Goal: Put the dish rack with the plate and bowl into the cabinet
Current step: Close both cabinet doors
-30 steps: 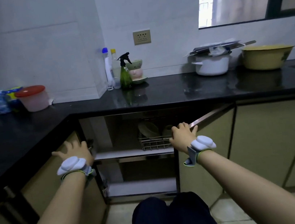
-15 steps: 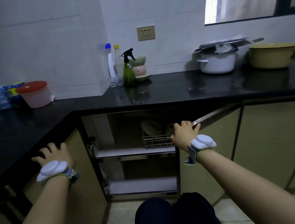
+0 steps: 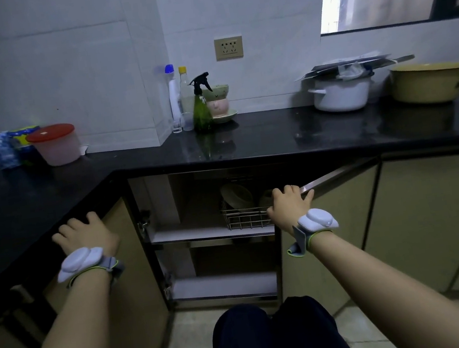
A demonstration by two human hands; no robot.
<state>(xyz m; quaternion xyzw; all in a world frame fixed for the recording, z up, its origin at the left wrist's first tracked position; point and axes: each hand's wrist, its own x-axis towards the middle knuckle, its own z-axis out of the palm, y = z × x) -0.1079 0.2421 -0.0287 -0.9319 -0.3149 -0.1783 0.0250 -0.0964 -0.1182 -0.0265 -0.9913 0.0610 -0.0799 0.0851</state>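
Note:
The wire dish rack (image 3: 244, 222) stands inside the open cabinet, on the right part of the upper shelf (image 3: 195, 234). A pale plate (image 3: 236, 196) leans upright in it, and a bowl (image 3: 265, 198) beside it is partly hidden by my right hand. My right hand (image 3: 288, 205) is curled over the top edge of the right cabinet door (image 3: 334, 233), just in front of the rack. Over the top edge of the left cabinet door (image 3: 130, 276), which is swung wide, my left hand (image 3: 85, 237) grips with its fingers.
The black countertop (image 3: 276, 140) overhangs the cabinet. On it are a green spray bottle (image 3: 202, 109), stacked bowls, a white pot (image 3: 342, 94), a yellow basin (image 3: 430, 82) and a red-lidded tub (image 3: 56, 145). My knees (image 3: 275, 338) are before the lower shelf (image 3: 223, 286).
My left hand moved left with the left door, which now stands wider. My right hand stays on the right door's edge. The view has shifted slightly.

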